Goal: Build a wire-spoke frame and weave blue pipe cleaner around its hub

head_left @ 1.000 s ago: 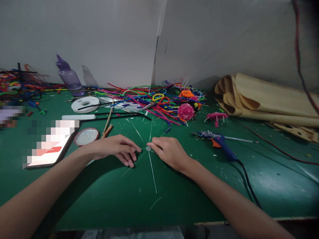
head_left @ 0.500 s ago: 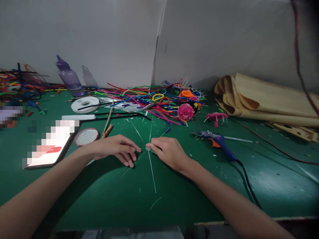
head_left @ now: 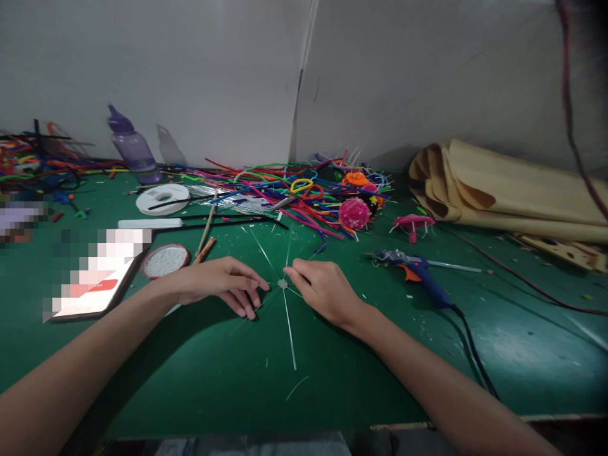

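A small greyish-white hub (head_left: 283,285) lies on the green table between my hands, with several thin clear strands (head_left: 289,329) spreading out from it like spokes. To its left, my left hand (head_left: 232,285) rests palm down with its fingers loosely apart, the foremost fingertips close to the hub. My right hand (head_left: 320,282) is just right of the hub, fingers curled and thumb against the forefinger. Its tips are at the base of the strand that points away from me; the exact contact is too small to be certain of.
A glue gun (head_left: 422,272) lies on the right. Left are a phone (head_left: 99,285), a dish of tiny beads (head_left: 164,261), and a white spool (head_left: 163,199). Behind are colourful pipe cleaners (head_left: 266,187), a purple bottle (head_left: 133,149), and folded brown paper (head_left: 513,190).
My right hand's fingertips have shifted slightly up and right, off the hub, which now shows more fully. The strand nearest me has swung slightly left. My left hand has stayed put.
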Demonstrator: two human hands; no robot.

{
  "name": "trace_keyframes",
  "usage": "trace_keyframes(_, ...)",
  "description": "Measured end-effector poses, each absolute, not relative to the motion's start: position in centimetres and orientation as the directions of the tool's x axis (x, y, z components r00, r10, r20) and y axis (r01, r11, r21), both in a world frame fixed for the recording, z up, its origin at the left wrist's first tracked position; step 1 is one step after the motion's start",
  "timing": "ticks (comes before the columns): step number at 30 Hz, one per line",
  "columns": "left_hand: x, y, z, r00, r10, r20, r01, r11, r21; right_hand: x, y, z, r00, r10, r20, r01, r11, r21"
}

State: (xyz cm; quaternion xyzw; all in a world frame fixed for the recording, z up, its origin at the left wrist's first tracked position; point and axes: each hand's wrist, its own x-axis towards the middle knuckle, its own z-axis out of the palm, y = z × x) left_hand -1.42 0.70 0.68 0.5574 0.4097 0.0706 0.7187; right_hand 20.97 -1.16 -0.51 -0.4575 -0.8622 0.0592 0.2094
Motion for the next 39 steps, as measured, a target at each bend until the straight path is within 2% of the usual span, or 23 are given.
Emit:
trace_keyframes(15,-1.25,0.58,0.84,0.642,0.561,-0.523,0.366,0.375,0.852,20.82,-1.11,-0.53,-0.542,0.801,0.255,0.740,0.599,-0.307)
trace_keyframes(23,-1.35,0.68,0.71,0.650,0.563,-0.511,0.354,0.371,0.858,20.84,-1.12,-0.48,-0.461,0.835,0.301,0.762,0.546,-0.349)
trace_keyframes(32,-1.27,0.65,0.83,0.643,0.562,-0.520,0.357,0.381,0.853,20.77,-1.16,-0.41,-0.522,0.815,0.250,0.774,0.576,-0.264)
trace_keyframes(39,-1.38,0.69,0.70,0.651,0.559,-0.513,0.352,0.376,0.857,20.82,-1.21,-0.31,-0.476,0.841,0.258,0.781,0.539,-0.315)
